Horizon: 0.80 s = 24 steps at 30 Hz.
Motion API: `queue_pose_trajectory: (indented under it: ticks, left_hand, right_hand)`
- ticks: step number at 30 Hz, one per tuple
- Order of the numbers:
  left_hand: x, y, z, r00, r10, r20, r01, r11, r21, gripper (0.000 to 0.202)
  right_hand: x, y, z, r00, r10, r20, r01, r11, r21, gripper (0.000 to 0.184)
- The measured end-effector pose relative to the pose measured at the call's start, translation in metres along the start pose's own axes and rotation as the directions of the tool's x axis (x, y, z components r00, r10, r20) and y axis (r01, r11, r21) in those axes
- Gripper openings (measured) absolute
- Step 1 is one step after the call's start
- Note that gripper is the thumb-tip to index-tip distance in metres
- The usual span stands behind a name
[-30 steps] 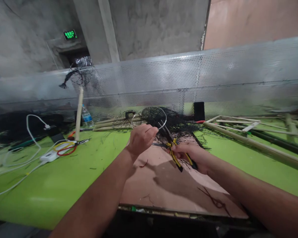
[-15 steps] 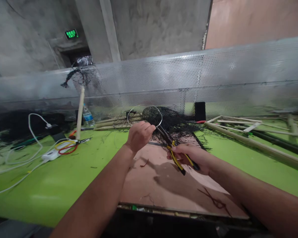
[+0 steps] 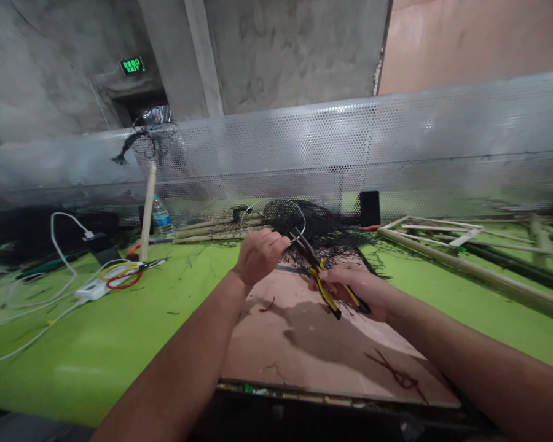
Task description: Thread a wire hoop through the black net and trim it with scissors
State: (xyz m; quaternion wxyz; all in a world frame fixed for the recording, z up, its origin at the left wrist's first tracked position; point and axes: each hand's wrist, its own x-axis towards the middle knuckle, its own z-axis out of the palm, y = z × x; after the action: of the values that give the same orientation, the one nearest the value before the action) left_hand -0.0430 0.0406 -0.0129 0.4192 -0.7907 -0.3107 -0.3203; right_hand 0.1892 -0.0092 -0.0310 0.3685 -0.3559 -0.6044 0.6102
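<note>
Metal wire (image 3: 305,222): thin, springy, probably light; best held close beside the pliers (image 3: 320,276) nose. Grip of left hand (image 3: 258,258) pinched shut on it; right hand (image 3: 354,288) grip closed round the pliers handles.

Yellow-and-black pliers (image 3: 325,283), black netting (image 3: 325,228), lime-green table (image 3: 120,325), perforated silver panel (image 3: 396,147).
</note>
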Motion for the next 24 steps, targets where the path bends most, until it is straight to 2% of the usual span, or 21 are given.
queue_pose_trajectory:
  ticks: [4, 7, 10, 13, 16, 20, 24]
  left_hand:
    - [0.0, -0.001, 0.0, 1.0, 0.011, -0.005, -0.011, 1.0, -0.028, 0.02]
    - [0.001, 0.0, -0.001, 1.0, 0.008, -0.003, -0.008, 0.999, -0.042, 0.02]
    - [0.001, 0.001, -0.001, 1.0, -0.005, -0.001, 0.005, 0.999, -0.051, 0.021]
    - [0.0, 0.003, 0.001, 0.998, -0.056, 0.0, 0.055, 0.993, -0.105, 0.023]
    - [0.001, 0.007, 0.002, 0.986, -0.165, 0.006, 0.162, 0.962, -0.218, 0.025]
    - [0.008, 0.016, -0.004, 0.928, -0.367, 0.065, 0.359, 0.833, -0.42, 0.026]
    - [0.018, 0.026, -0.016, 0.825, -0.538, 0.175, 0.516, 0.589, -0.621, 0.031]
  right_hand:
    - [-0.001, -0.001, -0.002, 0.996, 0.058, 0.07, -0.067, 0.99, 0.128, 0.038]
    - [-0.002, -0.002, -0.002, 0.995, 0.068, 0.07, -0.078, 0.986, 0.149, 0.037]
    - [-0.002, -0.003, 0.0, 0.996, 0.082, 0.044, -0.088, 0.986, 0.142, 0.029]
    - [-0.001, -0.003, 0.002, 0.997, 0.076, 0.008, -0.077, 0.989, 0.126, 0.026]
    - [0.001, -0.001, 0.002, 0.998, 0.061, -0.012, -0.06, 0.996, 0.072, 0.026]
    - [0.004, 0.004, 0.001, 0.998, -0.012, -0.066, 0.005, 0.993, -0.116, 0.027]
    - [0.005, 0.002, 0.002, 0.968, -0.223, -0.116, 0.162, 0.908, -0.386, 0.025]
